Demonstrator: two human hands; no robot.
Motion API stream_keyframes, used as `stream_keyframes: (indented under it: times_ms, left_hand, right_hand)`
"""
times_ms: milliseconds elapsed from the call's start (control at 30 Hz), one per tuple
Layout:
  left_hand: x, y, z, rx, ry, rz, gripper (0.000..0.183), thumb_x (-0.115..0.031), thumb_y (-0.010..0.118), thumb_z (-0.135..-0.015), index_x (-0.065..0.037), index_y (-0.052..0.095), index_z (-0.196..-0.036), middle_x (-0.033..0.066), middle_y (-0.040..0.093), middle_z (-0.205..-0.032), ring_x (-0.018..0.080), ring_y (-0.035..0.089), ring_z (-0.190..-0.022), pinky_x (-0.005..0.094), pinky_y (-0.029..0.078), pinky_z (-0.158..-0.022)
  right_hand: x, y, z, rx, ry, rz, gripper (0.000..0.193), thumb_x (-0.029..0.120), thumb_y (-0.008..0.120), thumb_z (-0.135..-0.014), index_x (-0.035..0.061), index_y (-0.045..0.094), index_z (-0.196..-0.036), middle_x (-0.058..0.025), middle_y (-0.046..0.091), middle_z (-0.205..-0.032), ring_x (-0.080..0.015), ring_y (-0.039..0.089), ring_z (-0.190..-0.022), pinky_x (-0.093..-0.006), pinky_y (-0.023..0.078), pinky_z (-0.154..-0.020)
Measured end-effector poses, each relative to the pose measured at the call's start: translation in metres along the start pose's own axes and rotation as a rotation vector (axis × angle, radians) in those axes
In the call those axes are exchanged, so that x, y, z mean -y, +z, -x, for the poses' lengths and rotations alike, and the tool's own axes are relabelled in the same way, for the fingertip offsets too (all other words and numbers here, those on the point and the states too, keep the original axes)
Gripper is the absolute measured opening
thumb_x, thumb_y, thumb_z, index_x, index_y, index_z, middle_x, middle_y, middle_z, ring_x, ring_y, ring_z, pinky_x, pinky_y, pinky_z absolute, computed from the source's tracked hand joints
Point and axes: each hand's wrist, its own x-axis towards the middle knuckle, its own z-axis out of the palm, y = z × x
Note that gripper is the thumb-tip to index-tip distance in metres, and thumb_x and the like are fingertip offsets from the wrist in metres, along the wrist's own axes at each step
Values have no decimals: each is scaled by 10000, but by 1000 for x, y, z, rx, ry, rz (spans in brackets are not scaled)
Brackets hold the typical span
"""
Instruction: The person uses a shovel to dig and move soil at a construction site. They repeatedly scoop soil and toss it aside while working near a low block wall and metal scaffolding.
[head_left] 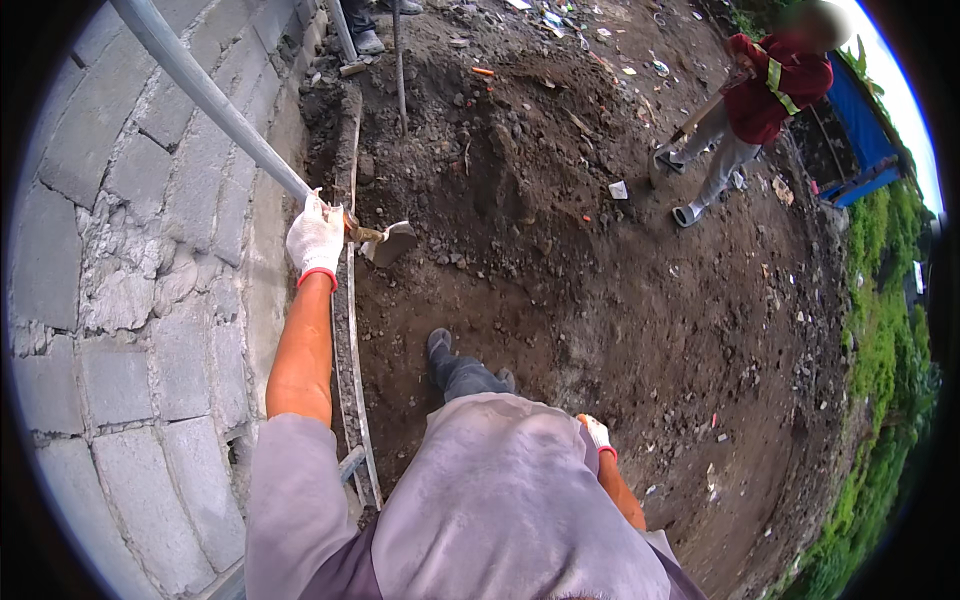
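Note:
My left hand (pixel 315 240) wears a white knit glove with a red cuff and is stretched forward beside the block wall. Its fingers are closed on a trowel (pixel 392 244), whose short wooden handle and dirty metal blade point to the right. A grey metal pole (pixel 215 105) slants down from the upper left and meets the same hand; whether the fingers also grip the pole cannot be made out. Low at my right side, my right hand (pixel 596 432) is gloved too. My shirt partly covers it, and its fingers are too hidden to read.
A grey block wall (pixel 130 380) with rough mortar runs along my left. Beside it lies a long narrow board or form edge (pixel 350 370). Loose dark soil (pixel 520 200) covers the ground, with stones and litter. A co-worker (pixel 770 90) in red stands at upper right with a long-handled tool.

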Motion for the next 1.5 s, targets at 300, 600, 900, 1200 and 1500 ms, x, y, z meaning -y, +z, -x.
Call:
stream_keyframes:
  times_ms: [300, 600, 900, 1200, 1500]
  left_hand:
    - [-1, -6, 2, 5, -2, -10, 462, -324, 630, -780, -205, 510, -1210, 46, 663, -868, 274, 641, -782, 400, 504, -692]
    - [-2, -4, 6, 20, -19, -27, 450, -325, 623, -783, -206, 516, -1203, 46, 665, -881, 267, 642, -784, 392, 506, -697]
    - [5, 9, 2, -3, 1, 6, 492, -345, 623, -785, -205, 500, -1241, 46, 663, -911, 263, 639, -811, 391, 506, -718]
    - [8, 12, -4, 22, -20, -13, 477, -362, 603, -800, -216, 506, -1244, 73, 664, -930, 288, 637, -834, 407, 503, -734]
    - [-1, 7, -10, 16, -17, -102, 489, -407, 575, -811, -203, 510, -1250, 107, 662, -929, 304, 637, -837, 409, 502, -737]
  right_hand:
    - [12, -9, 6, -17, -119, 170, 402, 409, 366, -840, 103, 626, -851, -123, 635, -878, -298, 609, -845, -388, 462, -714]
    - [5, -10, -1, 30, -117, 148, 389, 398, 392, -866, 96, 636, -870, -136, 641, -893, -313, 605, -853, -385, 459, -715]
    - [-16, 3, -9, -54, -159, 35, 331, 363, 437, -845, 66, 584, -826, -130, 604, -797, -259, 569, -740, -360, 428, -657]
    - [-26, 8, -14, -34, -69, -58, 346, 401, 543, -816, 98, 673, -922, -62, 650, -820, -163, 576, -739, -275, 436, -680]
    - [-7, 4, 3, -64, -7, -158, 315, 346, 506, -808, 74, 664, -828, -49, 636, -746, -150, 558, -674, -278, 432, -625]
